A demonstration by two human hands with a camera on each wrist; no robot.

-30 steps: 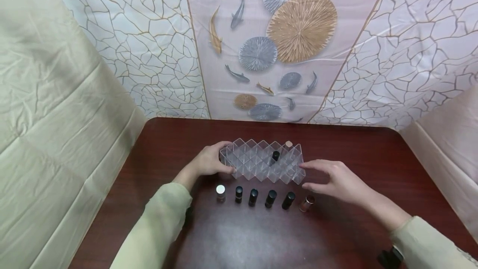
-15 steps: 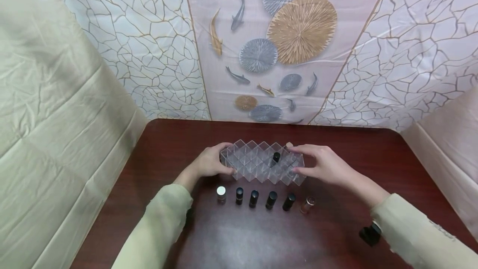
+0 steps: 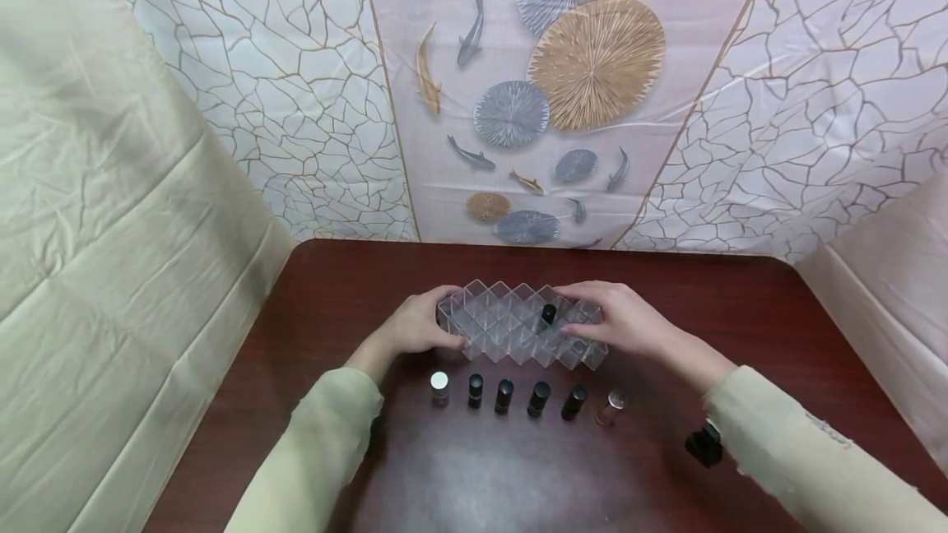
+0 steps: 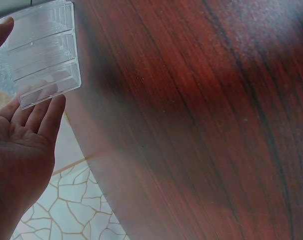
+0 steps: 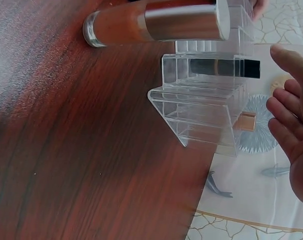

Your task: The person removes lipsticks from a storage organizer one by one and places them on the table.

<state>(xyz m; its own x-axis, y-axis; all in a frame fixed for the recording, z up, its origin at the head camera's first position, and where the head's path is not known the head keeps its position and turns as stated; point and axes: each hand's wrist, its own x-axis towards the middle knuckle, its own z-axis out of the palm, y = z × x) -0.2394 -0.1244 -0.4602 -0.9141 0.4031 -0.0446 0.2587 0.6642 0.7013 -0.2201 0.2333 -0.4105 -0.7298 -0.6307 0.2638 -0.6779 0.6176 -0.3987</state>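
A clear plastic lipstick organizer (image 3: 496,321) with diamond-shaped compartments stands on the table. My left hand (image 3: 418,322) holds its left end, thumb at the front and fingers behind; in the left wrist view the thumb and fingers of that hand (image 4: 29,135) lie on either side of it. Over its right part hovers my right hand (image 3: 625,317), thumb and fingers apart and holding nothing. A black-capped lipstick (image 3: 548,314) stands in a compartment just left of those fingers. In the right wrist view a second tube with a rose-gold cap (image 5: 247,121) sits in the organizer; the right hand hides it from the head view.
In front of the organizer stands a row of cosmetic tubes: a white-capped one (image 3: 440,387), several black ones (image 3: 539,398) and a copper-brown one (image 3: 611,407) at the right. Patterned cloth (image 3: 511,113) hangs behind the dark red wooden table (image 3: 348,270).
My right hand has moved left from the organizer's right end to above its right part, passing the rose-gold-capped tube. The left hand keeps its place on the organizer.
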